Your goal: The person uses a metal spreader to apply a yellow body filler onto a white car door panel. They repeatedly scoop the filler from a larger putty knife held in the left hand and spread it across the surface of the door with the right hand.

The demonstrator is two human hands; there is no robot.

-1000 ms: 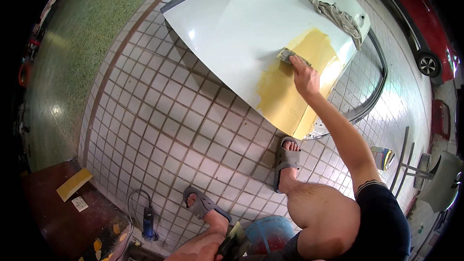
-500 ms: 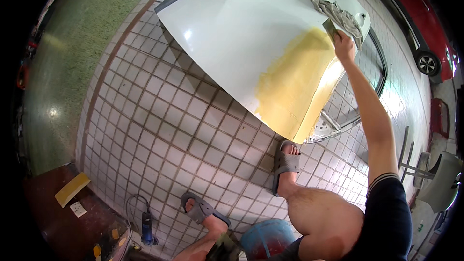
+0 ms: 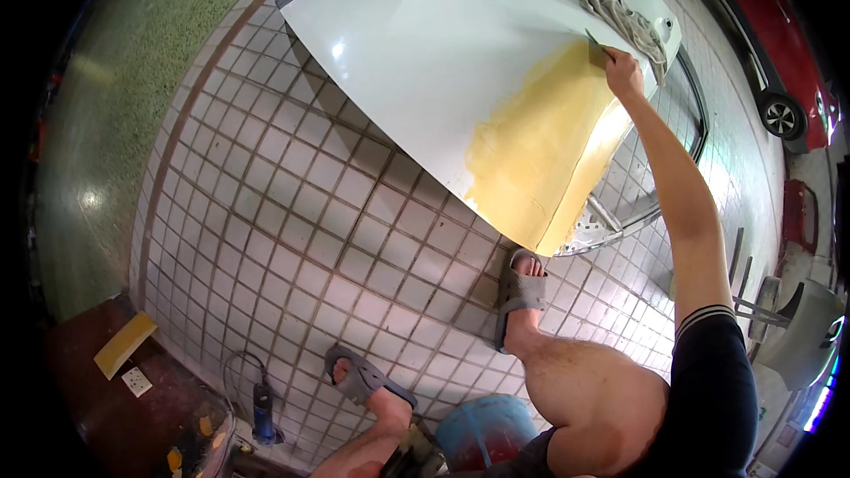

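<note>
A white car door [image 3: 407, 62] lies across the upper middle, its end toward my right foot coated with yellow body filler [image 3: 522, 146]. My right hand [image 3: 625, 74] is closed around a putty spreader [image 3: 597, 51], a thin, dark, flat blade. It rests at the far upper edge of the yellow patch, tilted so that I see it partly edge-on. Just beyond my hand, a crumpled grey rag [image 3: 624, 22] lies on the door near the handle hole. My left hand is out of view.
Below the door the floor has white tiles [image 3: 292, 212]. A blue power tool with a cord [image 3: 264, 412] stands at lower left, beside a dark red board [image 3: 71, 372] bearing a yellow-coated piece [image 3: 126, 345]. A blue bucket [image 3: 482, 429] is near my legs. A red car [image 3: 770, 35] stands at upper right.
My right hand has shifted slightly left with the putty spreader, whose blade has turned from showing its flat face to a more edge-on tilt. The whole view has moved a little.
</note>
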